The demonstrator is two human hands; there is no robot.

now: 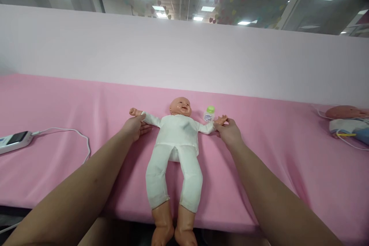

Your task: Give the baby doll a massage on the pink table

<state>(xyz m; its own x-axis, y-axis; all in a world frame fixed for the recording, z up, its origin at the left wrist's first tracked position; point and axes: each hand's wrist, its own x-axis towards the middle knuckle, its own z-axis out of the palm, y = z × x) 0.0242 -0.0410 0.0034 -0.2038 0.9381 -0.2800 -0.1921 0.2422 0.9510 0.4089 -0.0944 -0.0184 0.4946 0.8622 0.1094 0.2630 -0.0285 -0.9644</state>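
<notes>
Currently, the doll is laid face-up on the pink sheet, between both hands, its long axis pointed straight out from the wearer: head at the far end, feet hung past the near edge. Its arms are spread sideways, so each end is met by one hand. One wrist is held by the left hand, thumb over the cuff, fingers below; the other is pinched by the right hand. Firmness of either grip cannot be told. The torso is placed about midway, neither hand clearly nearer. A green-capped bottle is parked between head and right hand. The doll is dressed in a white long-sleeved shirt and matching trousers, slightly creased; head, hands and feet are bare, glossy. A greyish chest patch is seen, shadow or stain unclear.
</notes>
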